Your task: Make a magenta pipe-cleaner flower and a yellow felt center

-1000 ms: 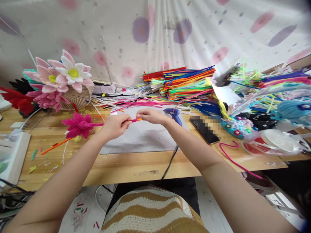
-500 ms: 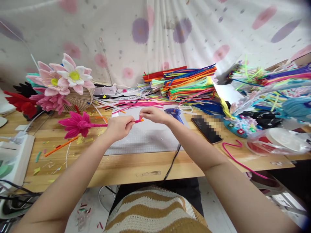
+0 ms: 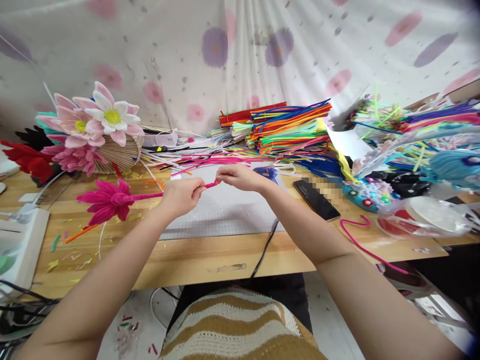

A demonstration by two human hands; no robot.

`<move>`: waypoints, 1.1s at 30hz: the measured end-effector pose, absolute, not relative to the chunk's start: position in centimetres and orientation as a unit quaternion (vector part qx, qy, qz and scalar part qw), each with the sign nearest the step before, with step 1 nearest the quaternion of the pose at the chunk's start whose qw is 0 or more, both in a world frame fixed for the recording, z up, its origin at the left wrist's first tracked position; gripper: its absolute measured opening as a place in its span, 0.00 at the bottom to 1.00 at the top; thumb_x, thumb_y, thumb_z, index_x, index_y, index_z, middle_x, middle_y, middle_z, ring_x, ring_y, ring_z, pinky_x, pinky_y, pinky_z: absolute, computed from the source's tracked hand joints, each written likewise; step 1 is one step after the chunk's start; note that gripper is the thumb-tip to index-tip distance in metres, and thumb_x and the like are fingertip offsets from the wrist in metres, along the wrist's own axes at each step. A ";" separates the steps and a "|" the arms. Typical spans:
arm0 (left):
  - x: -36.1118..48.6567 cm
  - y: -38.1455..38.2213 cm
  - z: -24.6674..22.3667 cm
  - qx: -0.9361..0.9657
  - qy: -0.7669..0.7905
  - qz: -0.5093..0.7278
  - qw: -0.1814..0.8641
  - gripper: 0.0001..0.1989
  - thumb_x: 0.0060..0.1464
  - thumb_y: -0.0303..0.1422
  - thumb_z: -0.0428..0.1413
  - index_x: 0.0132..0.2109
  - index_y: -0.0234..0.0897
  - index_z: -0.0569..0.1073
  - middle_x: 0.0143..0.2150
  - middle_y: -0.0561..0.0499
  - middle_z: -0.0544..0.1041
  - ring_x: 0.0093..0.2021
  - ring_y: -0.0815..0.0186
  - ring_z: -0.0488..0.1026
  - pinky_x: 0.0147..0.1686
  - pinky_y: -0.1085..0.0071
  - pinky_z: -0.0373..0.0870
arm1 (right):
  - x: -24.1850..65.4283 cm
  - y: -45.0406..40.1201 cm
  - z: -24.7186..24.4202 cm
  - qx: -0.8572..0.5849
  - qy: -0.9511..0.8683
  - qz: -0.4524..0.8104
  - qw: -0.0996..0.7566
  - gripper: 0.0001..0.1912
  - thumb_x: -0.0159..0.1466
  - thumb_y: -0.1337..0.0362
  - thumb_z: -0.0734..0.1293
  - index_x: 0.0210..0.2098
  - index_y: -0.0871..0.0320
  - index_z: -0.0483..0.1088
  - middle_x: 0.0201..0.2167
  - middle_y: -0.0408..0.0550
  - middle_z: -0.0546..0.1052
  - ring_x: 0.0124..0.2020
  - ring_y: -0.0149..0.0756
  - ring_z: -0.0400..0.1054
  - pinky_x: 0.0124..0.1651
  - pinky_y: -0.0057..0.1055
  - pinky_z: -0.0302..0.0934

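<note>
A magenta pipe-cleaner flower points left, its fuzzy stem running through my left hand. The fingers of that hand are wrapped round the stem. My right hand pinches the stem's far end, where a pink pipe cleaner winds about it and a bit of orange shows. Both hands hover over the pale cutting mat. Behind my right wrist lies a blue glue gun, partly hidden.
Bundles of coloured pipe cleaners lie along the back. Finished flowers stand at the left, above a white power strip. A phone, a loose pink pipe cleaner and a wrapped spool lie at the right.
The flower head has swung left and slightly down, and its petals have turned with the stem. Around the stem's end the pink strand now lies flatter, with less orange showing.
</note>
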State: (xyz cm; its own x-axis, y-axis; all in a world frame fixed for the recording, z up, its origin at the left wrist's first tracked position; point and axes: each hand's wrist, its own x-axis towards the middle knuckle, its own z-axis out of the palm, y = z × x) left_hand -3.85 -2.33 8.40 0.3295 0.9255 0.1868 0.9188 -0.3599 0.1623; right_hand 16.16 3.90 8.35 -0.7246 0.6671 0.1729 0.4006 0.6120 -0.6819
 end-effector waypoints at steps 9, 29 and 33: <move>-4.2 -2.9 7.9 0.814 0.544 0.189 0.071 0.12 0.54 0.36 0.45 0.28 0.39 0.71 0.24 0.55 0.74 0.24 0.69 0.67 0.27 0.72 0.56 | 15.4 2.4 4.4 -0.273 -0.785 0.524 0.186 0.14 0.62 0.58 0.56 0.31 0.62 0.65 0.21 0.39 0.60 0.23 0.25 0.53 0.29 0.24 0.49; -4.3 -2.5 8.6 0.791 0.584 0.181 0.025 0.12 0.53 0.36 0.45 0.31 0.39 0.72 0.26 0.53 0.74 0.27 0.67 0.68 0.27 0.71 0.56 | 15.2 2.0 5.3 -0.271 -0.831 0.450 0.185 0.16 0.64 0.58 0.53 0.33 0.62 0.66 0.23 0.41 0.63 0.26 0.27 0.57 0.34 0.26 0.53; -4.1 -2.2 8.4 0.797 0.592 0.120 -0.017 0.13 0.54 0.37 0.45 0.35 0.40 0.73 0.28 0.51 0.75 0.30 0.63 0.70 0.27 0.70 0.55 | 16.2 2.2 7.5 -0.288 -0.868 0.339 0.219 0.13 0.62 0.60 0.56 0.30 0.61 0.67 0.26 0.44 0.67 0.29 0.28 0.58 0.35 0.26 0.51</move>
State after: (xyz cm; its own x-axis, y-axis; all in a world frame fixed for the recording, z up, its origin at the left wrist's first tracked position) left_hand -4.13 -2.25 8.44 0.2705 0.9392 0.2115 0.9474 -0.2987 0.1151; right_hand 16.23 2.20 7.51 -0.7375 0.6493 0.1861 0.3520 0.6046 -0.7145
